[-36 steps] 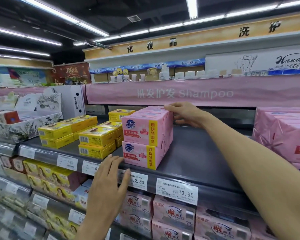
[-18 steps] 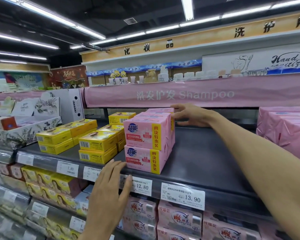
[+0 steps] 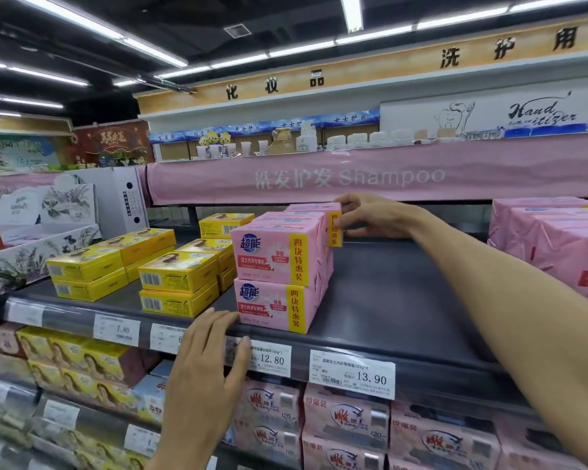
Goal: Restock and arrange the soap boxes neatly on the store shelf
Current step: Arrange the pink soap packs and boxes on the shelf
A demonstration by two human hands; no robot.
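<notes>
While under strip lights (image 3: 352, 11) — dark shelf (image 3: 387, 300)

left grip (image 3: 204, 364): bare | left forearm (image 3: 180, 446): unsleeved | right grip (image 3: 370, 217): bare | right forearm (image 3: 489, 283): unsleeved

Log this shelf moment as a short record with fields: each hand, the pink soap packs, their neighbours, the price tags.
left hand: open, resting on the shelf front edge
right hand: grips the rear pink pack, top layer
front pink packs: two stacked, labels forward
yellow boxes: stacked, left of the pink packs
price tags: 12.80 and 13.90
</notes>
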